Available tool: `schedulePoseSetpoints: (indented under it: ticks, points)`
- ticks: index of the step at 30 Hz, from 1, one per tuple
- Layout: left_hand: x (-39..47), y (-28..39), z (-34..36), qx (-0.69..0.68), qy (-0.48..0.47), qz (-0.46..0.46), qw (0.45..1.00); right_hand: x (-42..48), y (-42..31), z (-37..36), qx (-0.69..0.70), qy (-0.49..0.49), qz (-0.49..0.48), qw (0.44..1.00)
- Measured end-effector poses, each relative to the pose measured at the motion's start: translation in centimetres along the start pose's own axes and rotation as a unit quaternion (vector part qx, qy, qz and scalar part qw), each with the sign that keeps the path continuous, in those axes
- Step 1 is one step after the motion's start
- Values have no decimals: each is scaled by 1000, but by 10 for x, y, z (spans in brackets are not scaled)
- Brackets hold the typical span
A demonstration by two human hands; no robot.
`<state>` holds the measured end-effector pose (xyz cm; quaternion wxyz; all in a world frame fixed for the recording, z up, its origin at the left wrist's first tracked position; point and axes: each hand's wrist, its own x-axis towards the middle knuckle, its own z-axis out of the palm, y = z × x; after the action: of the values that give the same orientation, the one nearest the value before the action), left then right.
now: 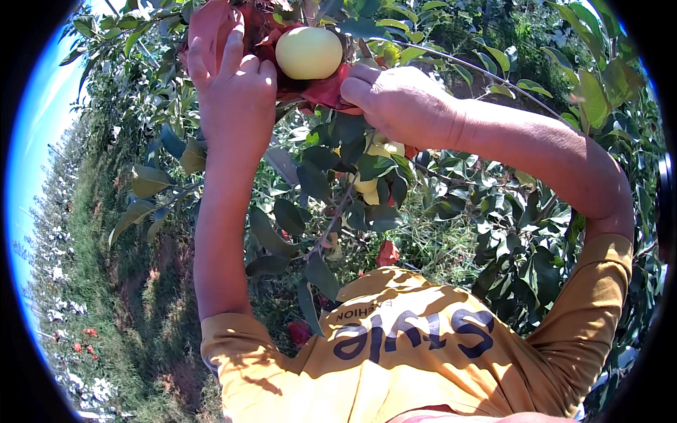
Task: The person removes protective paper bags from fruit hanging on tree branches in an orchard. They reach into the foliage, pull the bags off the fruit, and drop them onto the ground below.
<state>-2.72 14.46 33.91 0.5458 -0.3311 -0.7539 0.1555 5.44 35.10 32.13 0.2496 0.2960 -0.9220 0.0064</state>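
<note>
A pale yellow-green apple [309, 53] hangs at the top middle, partly wrapped by a torn red fruit bag [330, 91]. My left hand [235, 87] is raised at the apple's left, its fingers on the red bag material, with a flap of it standing up behind them. From the right, my right hand [402, 100] pinches the bag's lower right edge between thumb and fingers, just below and beside the apple. The stem and the back of the apple are hidden.
Leafy apple branches [338, 211] hang below my hands, with more pale apples [366, 182] among them. A long thin twig [476, 67] crosses at the upper right. Red bag pieces [387, 254] lie lower down, near grass [444, 238]. Dense foliage [534, 264] stands at right.
</note>
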Motion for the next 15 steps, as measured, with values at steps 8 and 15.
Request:
schedulePoseSetpoints:
  ticks: [8,15]
  points:
    - [-41,9,-9,-117,-124,0,985,-1,-4,-2,32,74,13,997]
    - [-57,2,-7,-169,-253,-94,948,11,9,-5,131,225,11,965]
